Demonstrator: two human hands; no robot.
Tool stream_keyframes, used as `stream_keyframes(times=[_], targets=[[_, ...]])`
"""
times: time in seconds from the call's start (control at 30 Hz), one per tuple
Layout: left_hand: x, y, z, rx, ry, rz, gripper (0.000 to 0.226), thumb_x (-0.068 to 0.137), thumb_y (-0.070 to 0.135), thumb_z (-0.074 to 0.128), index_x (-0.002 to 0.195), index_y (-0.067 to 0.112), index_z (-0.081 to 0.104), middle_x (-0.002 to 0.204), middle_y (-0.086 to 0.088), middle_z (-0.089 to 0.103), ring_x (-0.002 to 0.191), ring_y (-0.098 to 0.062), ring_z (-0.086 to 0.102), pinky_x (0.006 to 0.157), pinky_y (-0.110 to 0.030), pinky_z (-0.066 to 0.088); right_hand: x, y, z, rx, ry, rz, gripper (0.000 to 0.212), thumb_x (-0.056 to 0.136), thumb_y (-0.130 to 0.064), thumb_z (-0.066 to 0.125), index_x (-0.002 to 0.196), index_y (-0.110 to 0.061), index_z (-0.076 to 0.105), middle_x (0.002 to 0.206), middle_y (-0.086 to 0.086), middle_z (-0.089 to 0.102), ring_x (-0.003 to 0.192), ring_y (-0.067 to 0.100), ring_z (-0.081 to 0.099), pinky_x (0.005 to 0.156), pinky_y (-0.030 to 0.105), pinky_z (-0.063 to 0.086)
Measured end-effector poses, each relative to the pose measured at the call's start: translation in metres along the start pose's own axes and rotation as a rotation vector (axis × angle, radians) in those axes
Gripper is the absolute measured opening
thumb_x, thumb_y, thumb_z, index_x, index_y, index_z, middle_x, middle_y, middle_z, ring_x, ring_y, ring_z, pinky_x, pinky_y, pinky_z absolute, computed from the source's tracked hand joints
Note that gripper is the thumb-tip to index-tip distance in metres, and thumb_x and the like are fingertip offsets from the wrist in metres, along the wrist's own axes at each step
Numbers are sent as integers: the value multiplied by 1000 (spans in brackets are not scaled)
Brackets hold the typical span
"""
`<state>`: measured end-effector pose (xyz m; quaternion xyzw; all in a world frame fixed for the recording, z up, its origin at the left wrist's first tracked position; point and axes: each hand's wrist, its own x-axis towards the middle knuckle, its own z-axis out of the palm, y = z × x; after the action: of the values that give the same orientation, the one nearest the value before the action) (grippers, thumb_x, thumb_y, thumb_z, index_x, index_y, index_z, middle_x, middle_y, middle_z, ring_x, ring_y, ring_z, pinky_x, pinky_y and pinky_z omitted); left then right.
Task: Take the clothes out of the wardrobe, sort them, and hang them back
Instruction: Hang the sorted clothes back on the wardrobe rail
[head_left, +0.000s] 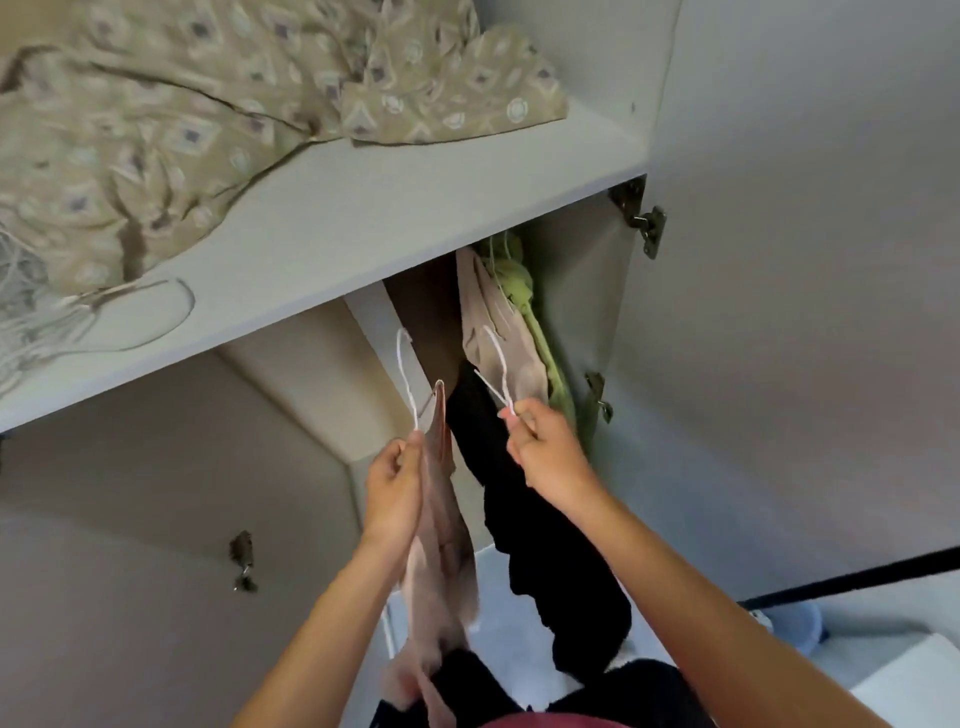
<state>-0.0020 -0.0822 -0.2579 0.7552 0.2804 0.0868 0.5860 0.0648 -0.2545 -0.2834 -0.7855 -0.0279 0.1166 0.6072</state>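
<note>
Both forearms reach up from the bottom edge toward the wardrobe opening. I see the left hand (396, 486) pinching the white hanger (408, 376) that carries a pink garment (441, 551), which hangs down past the wrist. My right hand (545, 449) has its grip curled round a second white hanger (497, 371) bearing a black garment (550, 566). Between the two hooks lies a narrow gap. Beyond them, a beige garment (485, 322) and a green garment (519, 286) hang pressed against the right wall, just under the shelf's (337, 228) front edge. Patterned fabric (182, 119) sprawls across that shelf. Open room remains left of the hooks, inside the cabinet.
</note>
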Motion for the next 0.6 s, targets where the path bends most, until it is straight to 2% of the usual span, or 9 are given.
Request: stream_keyframes(times=[0.13, 0.23, 0.33, 0.43, 0.53, 0.6], targets=[[34, 12, 6, 6, 44, 27, 50, 108, 39, 55, 83, -4, 49, 71, -8, 44, 64, -19, 38, 62, -34, 35, 34, -8, 3, 45, -52, -47, 17, 107, -25, 49, 102, -23, 65, 55, -8, 46, 52, 12, 39, 57, 36, 34], [57, 10, 7, -1, 27, 62, 43, 108, 39, 55, 82, 5, 51, 71, -8, 43, 66, -22, 36, 65, -36, 35, 55, -15, 7, 72, -40, -75, 19, 108, -16, 48, 112, -13, 67, 57, -8, 45, 47, 7, 36, 52, 31, 33], [80, 4, 9, 14, -2, 107, 47, 108, 42, 54, 85, 0, 51, 74, -10, 49, 69, -23, 42, 68, -39, 40, 78, -18, 12, 74, -20, -118, 22, 108, -14, 48, 119, -14, 68, 59, -1, 47, 41, 6, 35, 46, 28, 31], [101, -3, 13, 34, -18, 172, 40, 108, 41, 53, 87, 7, 56, 75, -10, 52, 69, -22, 46, 69, -38, 42, 105, -17, 20, 93, 41, -164, 22, 109, -14, 48, 118, -14, 68, 57, -5, 48, 35, 6, 37, 40, 20, 29], [120, -6, 16, 33, -34, 214, 42, 109, 40, 50, 92, 2, 54, 79, -10, 55, 69, -22, 47, 63, -35, 43, 134, -17, 31, 84, 79, -188, 20, 108, -18, 49, 114, -18, 68, 55, -5, 46, 38, 7, 35, 45, 29, 32], [134, -6, 17, 26, -25, 241, 38, 110, 40, 50, 90, 7, 54, 80, -10, 54, 69, -21, 48, 58, -31, 44, 151, -17, 39, 68, 85, -200, 19, 106, -22, 50, 109, -23, 68, 54, -6, 48, 43, 14, 38, 53, 35, 35]])
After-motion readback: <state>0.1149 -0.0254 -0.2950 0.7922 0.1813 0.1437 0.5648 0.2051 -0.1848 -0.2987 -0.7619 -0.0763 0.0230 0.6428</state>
